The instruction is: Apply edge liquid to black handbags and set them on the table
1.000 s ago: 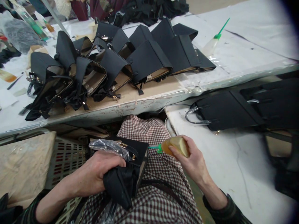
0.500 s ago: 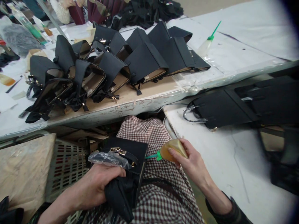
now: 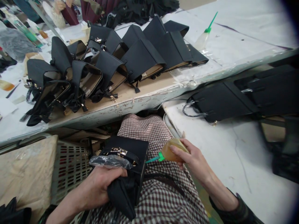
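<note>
A black handbag (image 3: 137,148) with gold hardware rests on my lap over a checked apron (image 3: 151,127). My left hand (image 3: 102,183) is closed around the bag's near side, by its plastic-wrapped handle (image 3: 109,161) and a black fabric part (image 3: 122,194). In my right hand (image 3: 190,155) is a squeeze bottle (image 3: 171,150) of amber liquid, tilted to the left. Its thin green nozzle (image 3: 153,159) reaches the bag's right edge; whether the tip touches cannot be made out. The fingertips of my left hand are partly hidden by the bag.
Several black handbags (image 3: 144,59) stand along the bench (image 3: 154,96) ahead, with another squeeze bottle (image 3: 203,39) behind them. More black bags (image 3: 224,99) lie on the white table (image 3: 224,161) at right. A plastic crate (image 3: 70,165) stands at left. Another person's hand (image 3: 59,6) shows at the far left.
The bottle has tipped a little, its nozzle tip now slightly lower along the bag's right edge. My left hand keeps its hold on the bag. The whole view has shifted slightly.
</note>
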A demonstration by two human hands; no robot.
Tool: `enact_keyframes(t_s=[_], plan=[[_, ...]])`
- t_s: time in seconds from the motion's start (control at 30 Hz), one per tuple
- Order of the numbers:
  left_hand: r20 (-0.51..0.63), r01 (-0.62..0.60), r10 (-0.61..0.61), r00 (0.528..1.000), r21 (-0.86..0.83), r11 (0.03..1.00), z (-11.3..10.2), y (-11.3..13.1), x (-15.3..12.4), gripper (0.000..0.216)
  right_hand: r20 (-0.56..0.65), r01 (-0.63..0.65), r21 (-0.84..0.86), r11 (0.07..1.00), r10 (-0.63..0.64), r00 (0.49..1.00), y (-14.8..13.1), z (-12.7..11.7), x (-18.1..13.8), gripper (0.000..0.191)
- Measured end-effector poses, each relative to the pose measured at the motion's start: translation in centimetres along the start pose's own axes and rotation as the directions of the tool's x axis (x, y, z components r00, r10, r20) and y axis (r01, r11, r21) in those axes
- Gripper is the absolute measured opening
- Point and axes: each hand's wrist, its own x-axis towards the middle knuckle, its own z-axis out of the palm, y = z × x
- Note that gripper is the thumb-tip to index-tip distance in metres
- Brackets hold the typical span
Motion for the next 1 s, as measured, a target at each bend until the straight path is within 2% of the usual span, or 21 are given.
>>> enact_keyframes(t_s=[0.13,0.37,0.6,0.83,0.93,1.0], plan=[[0.001,-0.004,0.004,1.0,0.001,1.0,-0.1,0.0,0.0,0.026,-0.044,0.004,0.047,0.999,-0.002,0.999,0.1,-0.1,0.1,0.043],[-0.023,0.0,0.001,1.0,0.02,1.0,-0.6,0.3,0.3,0.026,0.064,-0.058,0.097,0.994,0.052,0.997,0.9,0.9,-0.4,0.048],[-0.066,-0.014,0.017,0.998,0.043,0.999,-0.6,0.4,0.6,0.022,0.204,-0.091,0.212,0.973,0.047,0.978,0.1,1.2,-2.9,0.039],[-0.126,-0.028,0.035,0.991,0.057,0.998,-0.8,0.3,0.5,0.024,0.222,-0.112,0.355,0.928,0.033,0.974,-0.5,2.1,-5.7,0.035],[-0.12,-0.011,0.013,0.993,0.012,1.0,-1.3,0.7,0.6,0.023,0.206,-0.091,0.336,0.937,0.022,0.978,-0.5,1.9,-5.7,0.038],[-0.112,-0.018,0.015,0.994,-0.026,1.0,-1.5,0.9,0.8,0.022,0.173,-0.055,0.248,0.967,0.011,0.985,-0.6,1.5,-5.2,0.04]])
